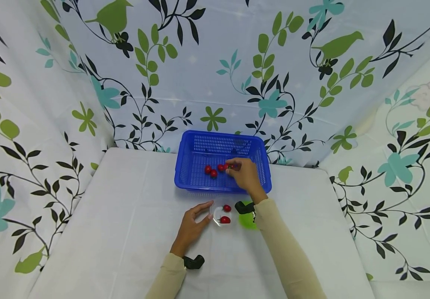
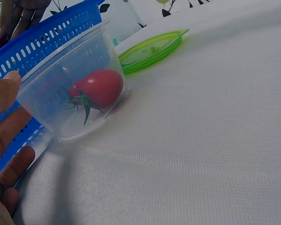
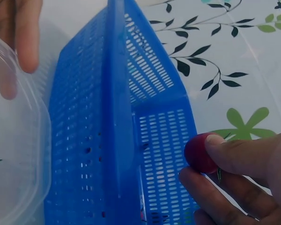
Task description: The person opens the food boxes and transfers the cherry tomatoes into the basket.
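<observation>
My right hand (image 1: 245, 172) pinches a cherry tomato (image 3: 201, 153) between thumb and fingertips, over the blue basket (image 1: 185, 162). Inside the basket, several red cherry tomatoes (image 1: 213, 173) lie left of that hand. Nearer to me, my left hand (image 1: 194, 224) holds the left side of a clear plastic container (image 2: 51, 115), its thumb and a finger spread along the rim and wall. Two cherry tomatoes (image 1: 225, 219) are in the container in the head view. One of them (image 2: 100, 88), with its green stem, shows through the wall in the left wrist view.
A bright green lid (image 1: 247, 221) lies right of the container, partly under the right wrist. The basket's tall slotted wall stands between the container and the loose tomatoes. White cloth covers the table (image 1: 144, 199), and a leaf-patterned curtain (image 1: 207, 83) hangs behind.
</observation>
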`<state>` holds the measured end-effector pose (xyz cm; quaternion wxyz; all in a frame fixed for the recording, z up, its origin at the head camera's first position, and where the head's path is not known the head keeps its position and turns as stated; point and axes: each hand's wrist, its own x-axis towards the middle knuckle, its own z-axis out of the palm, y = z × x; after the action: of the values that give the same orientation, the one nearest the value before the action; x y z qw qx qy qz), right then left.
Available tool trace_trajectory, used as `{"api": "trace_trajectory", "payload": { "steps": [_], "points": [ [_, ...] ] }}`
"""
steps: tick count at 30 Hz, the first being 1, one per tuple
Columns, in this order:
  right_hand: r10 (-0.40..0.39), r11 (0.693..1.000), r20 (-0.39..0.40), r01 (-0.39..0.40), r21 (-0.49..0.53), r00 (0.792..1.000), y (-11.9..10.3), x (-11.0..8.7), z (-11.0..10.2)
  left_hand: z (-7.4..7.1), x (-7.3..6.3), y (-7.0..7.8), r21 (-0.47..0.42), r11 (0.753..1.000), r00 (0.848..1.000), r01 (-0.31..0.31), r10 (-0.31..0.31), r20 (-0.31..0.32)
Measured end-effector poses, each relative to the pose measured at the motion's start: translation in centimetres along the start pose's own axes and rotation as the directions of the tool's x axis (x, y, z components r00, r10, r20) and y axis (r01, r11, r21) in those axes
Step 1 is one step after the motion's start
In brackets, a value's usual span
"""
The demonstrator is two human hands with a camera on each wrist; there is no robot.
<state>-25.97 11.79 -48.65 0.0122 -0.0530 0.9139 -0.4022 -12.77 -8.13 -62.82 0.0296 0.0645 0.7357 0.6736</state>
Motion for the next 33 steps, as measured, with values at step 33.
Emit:
{"api": "trace_trajectory", "payload": {
  "steps": [33],
  "points": [
    [0.082,0.996,0.136,-0.078,-0.037,0.987,1.5,5.7,0.5,-0.1,0.0,0.1,-0.001,1.0,1.0,-0.01,0.01,-0.003]
  ]
}}
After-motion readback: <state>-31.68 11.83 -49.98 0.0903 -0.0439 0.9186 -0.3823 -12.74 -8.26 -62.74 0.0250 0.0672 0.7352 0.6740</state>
